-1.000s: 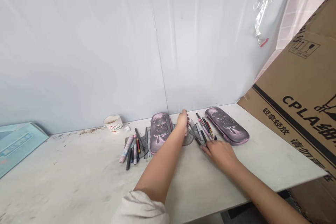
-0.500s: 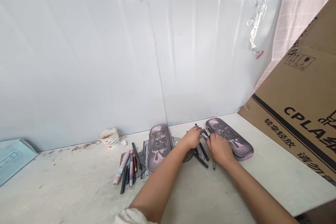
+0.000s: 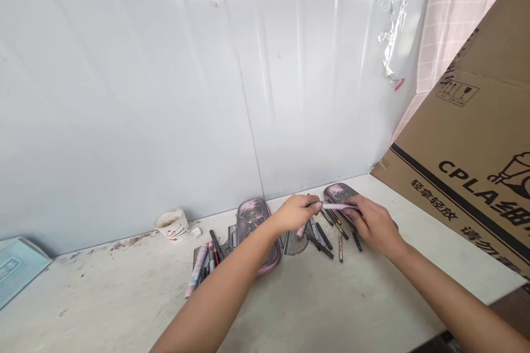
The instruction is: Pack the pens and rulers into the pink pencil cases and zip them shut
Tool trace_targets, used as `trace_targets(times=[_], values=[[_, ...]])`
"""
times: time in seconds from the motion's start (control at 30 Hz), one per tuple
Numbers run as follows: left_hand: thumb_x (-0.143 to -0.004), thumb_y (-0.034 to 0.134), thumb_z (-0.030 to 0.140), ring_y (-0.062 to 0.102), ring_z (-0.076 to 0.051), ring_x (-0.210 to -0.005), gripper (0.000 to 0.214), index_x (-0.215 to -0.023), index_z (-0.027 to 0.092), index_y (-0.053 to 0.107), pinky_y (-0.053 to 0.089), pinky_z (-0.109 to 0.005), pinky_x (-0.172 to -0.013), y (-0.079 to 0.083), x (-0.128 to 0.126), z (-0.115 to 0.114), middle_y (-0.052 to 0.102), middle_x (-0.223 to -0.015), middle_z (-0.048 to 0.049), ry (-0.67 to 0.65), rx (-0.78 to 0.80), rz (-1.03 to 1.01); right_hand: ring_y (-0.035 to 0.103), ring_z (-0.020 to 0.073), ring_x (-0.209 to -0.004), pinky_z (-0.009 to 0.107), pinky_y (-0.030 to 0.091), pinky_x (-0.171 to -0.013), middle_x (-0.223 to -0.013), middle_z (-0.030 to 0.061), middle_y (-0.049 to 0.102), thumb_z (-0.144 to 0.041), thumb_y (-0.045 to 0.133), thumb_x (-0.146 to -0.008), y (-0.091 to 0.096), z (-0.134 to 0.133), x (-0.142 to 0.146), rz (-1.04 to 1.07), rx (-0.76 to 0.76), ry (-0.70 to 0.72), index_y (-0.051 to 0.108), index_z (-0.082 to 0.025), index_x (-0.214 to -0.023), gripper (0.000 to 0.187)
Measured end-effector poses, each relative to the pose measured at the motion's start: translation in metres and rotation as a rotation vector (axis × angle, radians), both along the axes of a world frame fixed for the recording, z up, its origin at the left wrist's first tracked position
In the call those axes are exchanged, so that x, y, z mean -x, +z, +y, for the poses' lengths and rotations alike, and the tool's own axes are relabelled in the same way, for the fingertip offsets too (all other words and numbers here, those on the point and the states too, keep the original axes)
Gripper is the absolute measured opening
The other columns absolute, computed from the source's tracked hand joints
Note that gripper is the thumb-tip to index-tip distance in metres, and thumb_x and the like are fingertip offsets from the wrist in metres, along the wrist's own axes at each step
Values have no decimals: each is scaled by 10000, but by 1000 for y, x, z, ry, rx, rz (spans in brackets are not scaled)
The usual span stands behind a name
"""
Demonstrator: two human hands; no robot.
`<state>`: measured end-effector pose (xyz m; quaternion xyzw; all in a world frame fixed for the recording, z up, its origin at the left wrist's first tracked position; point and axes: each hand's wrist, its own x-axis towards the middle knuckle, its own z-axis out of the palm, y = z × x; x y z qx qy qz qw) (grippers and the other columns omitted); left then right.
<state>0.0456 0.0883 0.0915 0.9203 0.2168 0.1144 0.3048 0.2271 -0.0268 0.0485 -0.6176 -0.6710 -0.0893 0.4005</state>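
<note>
Both my hands hold one pale pink pen (image 3: 336,206) level above the table, near the back wall. My left hand (image 3: 295,212) pinches its left end and my right hand (image 3: 371,223) grips its right end. Below them lies a loose heap of dark pens (image 3: 325,233) on a clear protractor (image 3: 295,244). A pink pencil case (image 3: 250,216) lies just left of my left arm. A second pink pencil case (image 3: 340,193) lies behind my right hand, mostly hidden by it.
Another bunch of pens (image 3: 203,262) lies left of the first case. A paper cup (image 3: 171,224) stands by the wall. A large cardboard box (image 3: 472,138) leans at the right. A light blue box (image 3: 16,268) sits at the far left on the white table (image 3: 124,309).
My hands came together over the heap, then lifted a pink pen out of it between them. The camera tilted slightly and my right hand now covers more of the right case.
</note>
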Motion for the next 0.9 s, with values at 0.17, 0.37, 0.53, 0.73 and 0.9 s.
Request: trace_targets(times=[0.17, 0.37, 0.53, 0.73, 0.9], values=[[-865, 345, 416, 513, -135, -513, 311, -722, 206, 523, 353, -225, -557, 8, 19, -10, 538, -505, 22, -2, 113, -32, 554, 213, -949, 336, 428, -785, -1008, 76, 620, -320, 399, -876, 11, -11, 14, -30, -33, 80, 541, -236, -1037, 231], [-859, 384, 371, 506, -150, -582, 297, -680, 209, 556, 309, -233, -567, 6, 37, -14, 607, -618, -13, 108, -149, -14, 562, 182, -688, 293, 412, -640, -725, 36, 611, -410, 313, -894, 13, -6, 27, 132, 229, 1, 557, -215, -834, 318], [-855, 397, 381, 502, -159, -573, 273, -754, 218, 592, 278, -236, -552, -8, 48, -3, 576, -614, -10, 260, -241, 6, 585, 178, -857, 294, 438, -730, -956, 59, 633, -385, 410, -856, 2, 8, 30, 264, 201, 141, 516, -207, -1048, 283], [-871, 372, 387, 536, -177, -625, 276, -811, 229, 591, 295, -237, -575, -20, 49, 11, 591, -656, -19, 304, -264, 17, 541, 148, -611, 269, 412, -599, -647, 12, 587, -355, 366, -857, -13, 32, 30, 321, 222, 81, 584, -185, -827, 278], [-862, 405, 393, 553, -192, -660, 245, -814, 239, 590, 301, -242, -593, -21, 40, 12, 608, -678, -26, 262, -303, 25, 546, 117, -573, 233, 436, -534, -747, 2, 601, -362, 429, -820, -18, 30, 28, 692, 263, 176, 530, -196, -1086, 330]])
